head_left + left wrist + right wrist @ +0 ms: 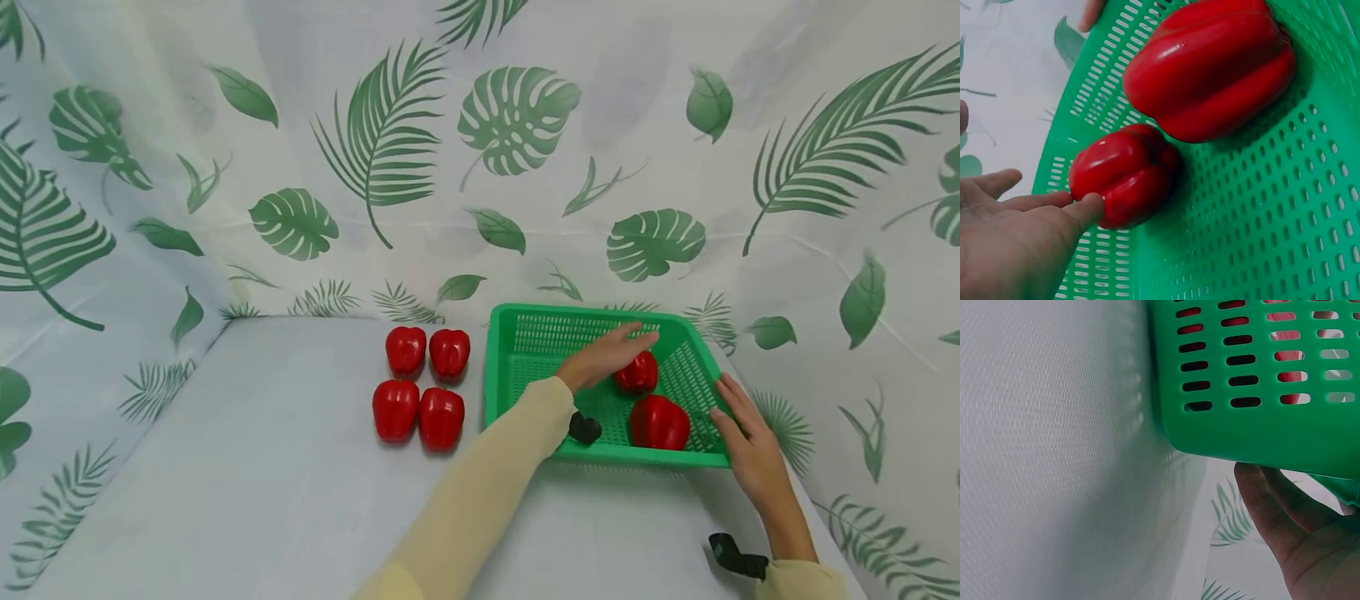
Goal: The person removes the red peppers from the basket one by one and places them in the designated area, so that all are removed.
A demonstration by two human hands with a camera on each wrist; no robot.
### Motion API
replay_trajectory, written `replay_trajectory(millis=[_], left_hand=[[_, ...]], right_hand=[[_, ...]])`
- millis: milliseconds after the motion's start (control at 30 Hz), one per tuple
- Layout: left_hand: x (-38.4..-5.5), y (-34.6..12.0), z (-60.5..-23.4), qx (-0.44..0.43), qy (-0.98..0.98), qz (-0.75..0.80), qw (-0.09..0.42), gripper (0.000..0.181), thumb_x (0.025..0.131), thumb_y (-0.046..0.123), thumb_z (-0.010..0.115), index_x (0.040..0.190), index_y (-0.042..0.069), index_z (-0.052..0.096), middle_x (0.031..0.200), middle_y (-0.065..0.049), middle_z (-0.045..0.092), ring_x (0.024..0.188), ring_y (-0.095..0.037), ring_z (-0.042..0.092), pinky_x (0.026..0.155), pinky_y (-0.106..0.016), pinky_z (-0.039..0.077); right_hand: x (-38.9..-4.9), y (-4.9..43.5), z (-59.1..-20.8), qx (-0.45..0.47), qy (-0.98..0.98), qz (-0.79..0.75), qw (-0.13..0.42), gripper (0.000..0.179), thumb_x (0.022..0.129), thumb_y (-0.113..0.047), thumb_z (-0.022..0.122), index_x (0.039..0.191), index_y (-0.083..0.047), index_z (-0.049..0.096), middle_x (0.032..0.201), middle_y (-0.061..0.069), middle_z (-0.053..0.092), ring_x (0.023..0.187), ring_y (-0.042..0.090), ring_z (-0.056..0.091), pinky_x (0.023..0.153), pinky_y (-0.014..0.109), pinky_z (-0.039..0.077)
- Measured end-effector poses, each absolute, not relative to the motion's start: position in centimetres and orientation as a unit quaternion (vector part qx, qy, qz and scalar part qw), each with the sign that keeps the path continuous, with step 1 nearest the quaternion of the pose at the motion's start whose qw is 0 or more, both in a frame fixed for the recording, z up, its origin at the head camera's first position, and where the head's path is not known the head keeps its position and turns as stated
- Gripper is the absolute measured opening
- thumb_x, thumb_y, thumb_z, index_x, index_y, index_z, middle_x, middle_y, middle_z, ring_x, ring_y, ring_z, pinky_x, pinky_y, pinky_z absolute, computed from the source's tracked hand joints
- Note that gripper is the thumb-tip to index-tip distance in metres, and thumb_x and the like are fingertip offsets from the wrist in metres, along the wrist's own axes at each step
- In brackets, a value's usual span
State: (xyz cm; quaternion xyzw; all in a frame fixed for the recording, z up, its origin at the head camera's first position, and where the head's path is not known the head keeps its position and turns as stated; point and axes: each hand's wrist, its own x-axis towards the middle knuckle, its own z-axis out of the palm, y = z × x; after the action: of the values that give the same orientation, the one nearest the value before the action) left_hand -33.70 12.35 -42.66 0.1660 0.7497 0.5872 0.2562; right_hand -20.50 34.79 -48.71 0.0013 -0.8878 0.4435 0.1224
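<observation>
Behind the table and along both its sides hangs a leaf-print sheet point(420, 258). Starting at the left, the table point(247, 467) gives you a broad stretch between its slanting left edge and a block of four peppers: the back-left pepper point(406, 351), the back-right pepper point(450, 354), the front-left pepper point(395, 411) and the front-right pepper point(442, 419). Only a narrow strip separates them from the basket point(492, 375). Your left sleeve point(472, 500) slants across the table, and your left hand point(607, 357) reaches over the basket's near rim, fingers mostly straight, gripping nothing; you're right at the far pepper point(637, 377), though firm contact is hard to judge. The near pepper point(660, 425) lies just in front of it, also in the basket. Your right hand point(752, 446) touches the basket's right rim with extended fingers, not wrapped round it, close to the table's right edge.

As for materials, the sheet is creased, the tabletop finely textured. The peppers are glossy, lobed and red; the basket is green plastic, rectangular, with slotted walls.
</observation>
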Motion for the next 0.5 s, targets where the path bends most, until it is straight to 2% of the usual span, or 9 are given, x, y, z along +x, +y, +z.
replay_trajectory(millis=[267, 500], left_hand=[[-33.8, 12.3, -43.1, 0.154, 0.778, 0.555, 0.249, 0.069, 0.11, 0.051, 0.054, 0.169, 0.023, 0.034, 0.17, 0.004, 0.037, 0.153, -0.019, 0.037, 0.122, -0.047, 0.038], [-34.3, 12.1, -44.2, 0.147, 0.808, 0.53, 0.211, 0.058, 0.11, 0.033, 0.06, 0.163, 0.015, 0.047, 0.162, -0.003, 0.049, 0.144, -0.021, 0.05, 0.112, -0.039, 0.049]], right_hand=[[-20.5, 34.5, -48.8, 0.001, -0.891, 0.438, 0.115, 0.058, 0.117, -0.027, 0.039, 0.17, -0.006, 0.026, 0.178, 0.014, 0.013, 0.162, 0.043, 0.004, 0.115, 0.084, 0.011], [-20.5, 34.5, -49.0, 0.003, -0.891, 0.438, 0.121, 0.058, 0.117, -0.027, 0.04, 0.169, -0.006, 0.027, 0.178, 0.011, 0.014, 0.163, 0.035, 0.003, 0.118, 0.082, 0.008]])
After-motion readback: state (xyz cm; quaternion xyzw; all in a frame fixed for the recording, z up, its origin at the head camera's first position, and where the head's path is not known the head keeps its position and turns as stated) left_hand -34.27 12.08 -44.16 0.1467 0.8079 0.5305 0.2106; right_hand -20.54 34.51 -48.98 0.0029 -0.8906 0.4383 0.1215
